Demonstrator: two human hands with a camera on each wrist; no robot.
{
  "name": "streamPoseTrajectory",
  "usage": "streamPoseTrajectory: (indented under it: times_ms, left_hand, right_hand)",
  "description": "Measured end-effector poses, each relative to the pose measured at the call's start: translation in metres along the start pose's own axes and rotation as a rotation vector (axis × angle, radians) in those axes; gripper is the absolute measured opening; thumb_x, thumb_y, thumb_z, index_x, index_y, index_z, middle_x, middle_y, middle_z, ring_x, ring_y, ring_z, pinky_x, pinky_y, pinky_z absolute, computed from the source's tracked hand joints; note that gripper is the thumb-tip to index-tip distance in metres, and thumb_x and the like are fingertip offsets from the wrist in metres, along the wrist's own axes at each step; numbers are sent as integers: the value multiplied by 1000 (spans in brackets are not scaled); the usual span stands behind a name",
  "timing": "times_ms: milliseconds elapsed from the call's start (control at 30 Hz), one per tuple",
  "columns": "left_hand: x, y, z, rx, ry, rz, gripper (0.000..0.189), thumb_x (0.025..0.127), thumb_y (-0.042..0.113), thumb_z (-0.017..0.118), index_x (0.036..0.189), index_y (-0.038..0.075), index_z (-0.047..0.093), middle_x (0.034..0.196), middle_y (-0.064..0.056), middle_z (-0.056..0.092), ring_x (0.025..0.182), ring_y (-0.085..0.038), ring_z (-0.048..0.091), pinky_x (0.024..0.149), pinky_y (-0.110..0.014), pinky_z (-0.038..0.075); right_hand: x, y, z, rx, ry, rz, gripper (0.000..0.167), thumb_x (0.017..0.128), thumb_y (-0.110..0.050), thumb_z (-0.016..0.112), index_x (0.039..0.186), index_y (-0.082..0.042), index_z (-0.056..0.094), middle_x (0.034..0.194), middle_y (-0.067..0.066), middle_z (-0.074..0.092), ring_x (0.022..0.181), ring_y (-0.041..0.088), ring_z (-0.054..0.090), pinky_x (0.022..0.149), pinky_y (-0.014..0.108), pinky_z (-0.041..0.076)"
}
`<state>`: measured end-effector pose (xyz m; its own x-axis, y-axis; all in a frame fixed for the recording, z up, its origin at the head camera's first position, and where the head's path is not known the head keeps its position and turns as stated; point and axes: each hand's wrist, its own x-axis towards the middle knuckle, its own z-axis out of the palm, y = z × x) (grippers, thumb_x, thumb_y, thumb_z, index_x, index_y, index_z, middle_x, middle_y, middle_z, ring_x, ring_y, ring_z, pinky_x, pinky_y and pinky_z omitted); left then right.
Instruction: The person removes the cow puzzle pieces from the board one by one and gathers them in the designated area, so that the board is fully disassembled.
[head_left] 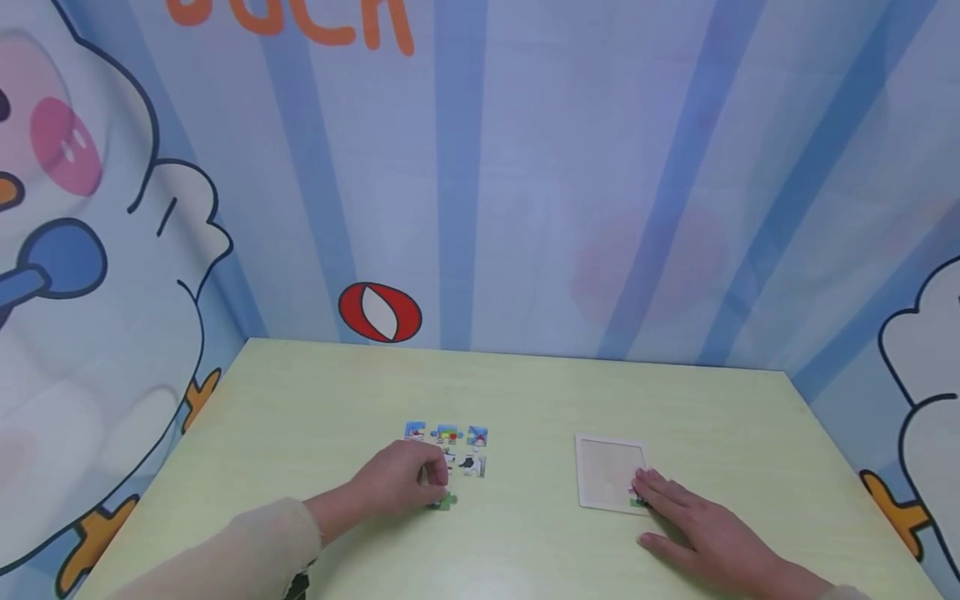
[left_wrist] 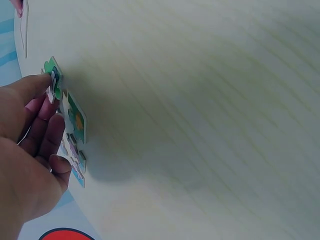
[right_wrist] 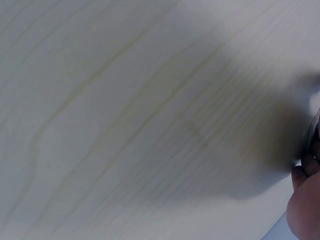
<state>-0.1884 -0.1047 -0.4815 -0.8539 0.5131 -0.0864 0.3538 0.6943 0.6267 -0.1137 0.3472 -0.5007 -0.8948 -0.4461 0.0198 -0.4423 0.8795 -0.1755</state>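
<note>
My left hand (head_left: 401,477) pinches a green jigsaw puzzle piece (head_left: 447,502) between thumb and finger. In the left wrist view that piece (left_wrist: 56,80) is tipped up on edge beside other pieces, one green with an orange patch (left_wrist: 77,120). My right hand (head_left: 693,525) lies at the lower right corner of a shallow square puzzle tray (head_left: 578,471), fingers extended. Its fingertips touch a puzzle piece (head_left: 637,502) in that corner, partly hidden under them. The right wrist view catches only the edge of this hand (right_wrist: 305,205).
Behind the left hand, several loose puzzle pieces lie in rows, among them a blue one (head_left: 477,436) and one with a black-and-white animal (head_left: 473,465). The pale wooden table (head_left: 525,392) ends at a printed cartoon backdrop (head_left: 517,167).
</note>
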Motion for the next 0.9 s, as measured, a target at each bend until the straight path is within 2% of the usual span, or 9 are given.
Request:
streamPoseTrajectory:
  times_ms: [233,400,600,767,900]
  left_hand:
    - [-2,1,0,49,15,-11,21,92,20,86,84,25,68,81,14,62,80,-10,55,72,-30,48]
    - [-5,-1,-3,71,27,26,21,87,22,90,86,24,69,85,14,63,81,-10,55,77,-33,49]
    - [-7,-6,-2,99,4,74,26,81,23,94,89,25,69,91,15,64,85,-10,54,82,-34,49]
    - [-7,-7,-2,113,9,114,25,82,21,93,91,24,70,92,16,65,85,-9,54,84,-35,50]
    - [-7,-7,-2,113,15,119,24,83,20,93,92,23,71,93,16,66,87,-9,55,86,-35,51]
  right_hand:
    - [-1,0,0,-11,28,-16,69,104,-59,62,159,-17,54,162,3,52,146,30,53,103,53,54]
    - [-1,-1,0,-15,43,-23,69,104,-58,62,158,-17,54,162,2,52,146,29,53,103,53,54]
    - [-1,0,-1,-15,35,-22,68,104,-58,62,158,-16,55,161,4,53,145,30,54,103,53,55]
    - [-1,0,0,-16,52,-28,68,103,-57,64,157,-16,56,161,3,54,144,30,55,103,53,55]
    - [-1,0,1,-11,60,-32,68,103,-56,65,157,-17,56,161,3,54,144,29,55,102,53,55]
